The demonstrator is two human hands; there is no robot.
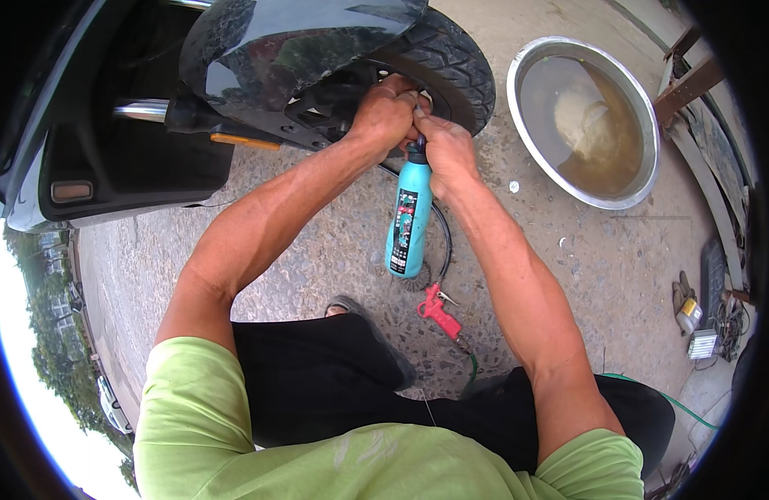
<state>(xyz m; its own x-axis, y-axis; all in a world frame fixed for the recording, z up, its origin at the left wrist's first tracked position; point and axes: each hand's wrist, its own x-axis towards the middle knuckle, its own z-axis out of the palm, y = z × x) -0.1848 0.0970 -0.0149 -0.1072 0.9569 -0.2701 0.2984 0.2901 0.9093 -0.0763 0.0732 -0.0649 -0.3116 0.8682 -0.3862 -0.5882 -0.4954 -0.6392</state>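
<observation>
Both my hands meet at the spokes of a black wheel with a treaded tyre (pixel 451 67), under a glossy dark fender (pixel 293 50). My left hand (pixel 389 112) is closed, its fingertips pinched near the rim on something small that they hide. Just beside it, my right hand (pixel 449 150) closes around the black top of a teal bottle (pixel 409 221), its thumb up against the left fingers. The bottle hangs upright below the hands, with a dark printed label. Whether its top joins the wheel is hidden by my fingers. A black hose (pixel 445 237) curves behind the bottle.
A red air blow gun (pixel 439 310) on a green hose lies on the stone ground between my feet and the bottle. To the right stands a wide metal basin (pixel 518 108) of murky water. Tools and a small bottle (pixel 689 315) lie at the far right.
</observation>
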